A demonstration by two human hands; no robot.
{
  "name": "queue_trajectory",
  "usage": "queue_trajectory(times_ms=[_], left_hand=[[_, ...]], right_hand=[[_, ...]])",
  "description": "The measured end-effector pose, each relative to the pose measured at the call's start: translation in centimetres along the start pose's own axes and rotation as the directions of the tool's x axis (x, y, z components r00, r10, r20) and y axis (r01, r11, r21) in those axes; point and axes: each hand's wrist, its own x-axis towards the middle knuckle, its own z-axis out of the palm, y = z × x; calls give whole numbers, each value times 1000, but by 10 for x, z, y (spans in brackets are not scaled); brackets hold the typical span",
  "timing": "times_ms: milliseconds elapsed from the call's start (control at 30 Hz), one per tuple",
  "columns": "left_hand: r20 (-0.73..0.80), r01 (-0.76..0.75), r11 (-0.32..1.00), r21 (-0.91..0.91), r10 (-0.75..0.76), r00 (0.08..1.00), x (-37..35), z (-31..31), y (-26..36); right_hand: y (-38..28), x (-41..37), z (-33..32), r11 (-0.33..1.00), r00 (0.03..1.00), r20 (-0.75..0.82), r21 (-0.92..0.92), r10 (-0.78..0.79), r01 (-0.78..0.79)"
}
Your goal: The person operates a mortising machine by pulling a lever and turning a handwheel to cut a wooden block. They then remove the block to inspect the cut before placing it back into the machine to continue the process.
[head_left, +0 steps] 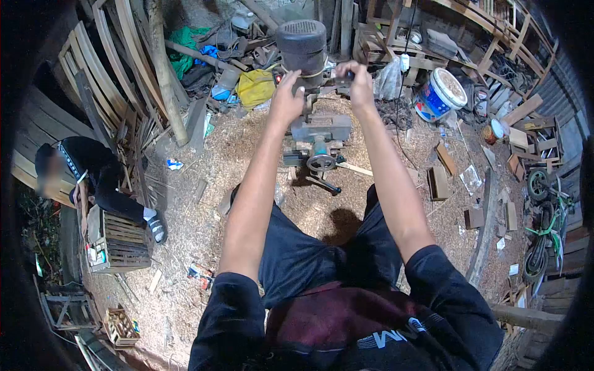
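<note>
Sawdust covers the floor of a cluttered wood workshop, seen from above by a person whose two bare arms stretch forward. At 12 o'clock stands an upright machine, with a grey ribbed motor on top and a small handwheel low on its front.

The left hand is raised against the machine's left side, just below the motor. Its fingers lie close together and touch the metal, but it is not possible to tell whether they grip anything. The right hand is at the machine's right side, with its fingers curled round a dark handle that sticks out beside the motor.

A crumpled yellow bag lies on the floor at 11 o'clock, just beside the machine. A white and blue bucket lies tilted at 1 o'clock, well apart from the right hand. Small wooden offcuts are scattered at 3 o'clock, and a bicycle leans at the far right edge.

Curved wooden slats are stacked at 10 o'clock. At 9 o'clock another person in dark clothes crouches next to a slatted wooden crate.
</note>
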Motion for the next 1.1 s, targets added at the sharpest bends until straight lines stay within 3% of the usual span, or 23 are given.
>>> queue_trajectory(times_ms=[67,133,200,233,300,400,500,533,567,600,633,700,733,833,900,967,1000,1100], left_hand=[[45,138,986,-98,-134,990,-24,-5,7],[111,285,935,-210,-266,957,-51,-17,19],[55,275,945,-179,-269,961,-83,-9,-3],[29,269,949,-162,-268,963,-93,-11,-6],[77,311,945,-104,-304,949,-113,-14,-16],[113,373,927,-36,-367,923,-131,-9,-34],[144,405,911,-79,-392,909,-138,-11,-32],[163,453,883,-123,-432,887,-142,-9,-28],[183,497,852,-164,-468,864,-144,-8,-25],[207,536,820,-200,-499,841,-145,-7,-23],[179,451,876,-168,-423,888,-150,2,-38],[134,280,955,-102,-265,955,-173,33,-82],[154,347,899,-267,-316,936,-180,40,-83],[252,449,887,-106,-413,875,-193,38,-75],[257,439,884,-161,-392,883,-198,38,-73],[208,382,913,-141,-350,913,-198,33,-61],[230,441,877,-192,-397,889,-204,38,-68],[249,503,826,-254,-447,859,-214,54,-86]], right_hand=[[0,-24,-5,1000,1000,11,-7,9,-9],[-18,-30,-6,989,989,36,-53,140,-138],[-36,-17,-10,938,942,92,-159,324,-307],[-66,-8,-5,869,902,99,-328,421,-370],[-40,32,-10,771,840,209,-548,502,-324],[-39,55,18,379,871,128,-923,474,-71],[-41,44,21,104,832,250,-968,495,229],[-46,51,18,243,682,316,-948,660,204],[-82,31,29,306,606,41,-889,795,-340],[-73,34,26,281,592,106,-936,799,-211],[-59,42,21,259,576,171,-963,799,-72],[-20,35,2,237,644,189,-971,741,12],[-30,28,7,212,686,106,-974,719,-72],[-62,19,17,150,608,259,-963,751,225],[-62,17,19,130,611,241,-967,754,220],[-60,1,17,261,736,98,-959,670,-111],[-80,-7,22,269,779,129,-962,613,-52],[-46,-13,11,306,813,101,-947,573,-98]])
